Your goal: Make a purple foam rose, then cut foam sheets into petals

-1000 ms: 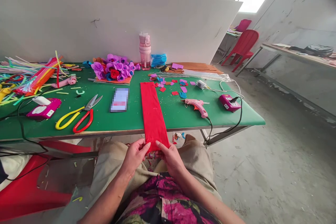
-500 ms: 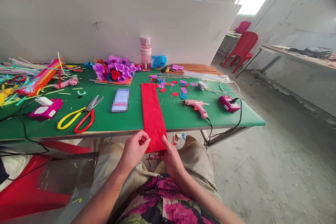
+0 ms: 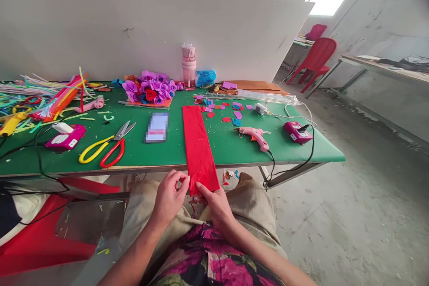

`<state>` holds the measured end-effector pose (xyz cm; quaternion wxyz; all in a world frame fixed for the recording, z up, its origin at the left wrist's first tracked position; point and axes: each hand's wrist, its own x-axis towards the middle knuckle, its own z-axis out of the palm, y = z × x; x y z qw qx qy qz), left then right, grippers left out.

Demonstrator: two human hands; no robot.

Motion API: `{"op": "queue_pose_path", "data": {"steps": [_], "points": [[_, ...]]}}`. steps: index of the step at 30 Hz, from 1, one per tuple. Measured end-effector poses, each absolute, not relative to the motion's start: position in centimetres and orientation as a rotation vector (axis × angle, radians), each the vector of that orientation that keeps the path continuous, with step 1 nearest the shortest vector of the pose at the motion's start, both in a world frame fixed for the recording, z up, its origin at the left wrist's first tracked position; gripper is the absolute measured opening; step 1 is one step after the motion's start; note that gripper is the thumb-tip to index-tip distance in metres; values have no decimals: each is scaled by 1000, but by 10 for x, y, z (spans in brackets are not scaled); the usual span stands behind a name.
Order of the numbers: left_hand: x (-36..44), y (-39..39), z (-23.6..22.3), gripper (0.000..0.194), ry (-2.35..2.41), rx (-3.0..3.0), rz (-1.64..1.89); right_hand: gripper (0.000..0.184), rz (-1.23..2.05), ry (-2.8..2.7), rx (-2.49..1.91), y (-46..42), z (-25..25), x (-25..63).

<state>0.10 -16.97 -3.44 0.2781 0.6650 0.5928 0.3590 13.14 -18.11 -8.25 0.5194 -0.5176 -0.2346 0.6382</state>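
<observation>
A long strip of red fabric [image 3: 198,143] lies across the green table and hangs over its front edge towards my lap. My left hand [image 3: 171,192] pinches the strip's left edge near the lower corner. At the lower end, my right hand [image 3: 216,201] grips the strip, its thumb on top and the other fingers hidden underneath. Left of the strip lie a blurred phone [image 3: 157,127] and scissors [image 3: 109,145] with one yellow and one red handle. To the right rests a pink glue gun [image 3: 254,136] with a black cord.
Purple and red artificial flowers [image 3: 150,89] and a pink bottle [image 3: 189,67] stand at the back. Pipe cleaners [image 3: 60,98] pile up at left. Small coloured scraps [image 3: 226,119] lie right of the strip. Magenta power sockets [image 3: 297,132] with cords sit near both ends of the table.
My right thumb has moved left and inward over the strip's lower end. My left hand stays at the left edge. The whole view has shifted slightly.
</observation>
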Motion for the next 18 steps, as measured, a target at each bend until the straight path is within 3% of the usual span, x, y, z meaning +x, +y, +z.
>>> {"op": "queue_pose_path", "data": {"steps": [6,13,18], "points": [[4,-144,-21,15,1601,2066,809,38,1547,-535,-1244,-181,-81,134],[10,-152,-37,26,1606,1417,1067,43,1674,-351,-1101,-184,-66,138],[16,-168,-57,26,1598,1129,1225,34,1642,-429,-1150,-187,-67,133]]}}
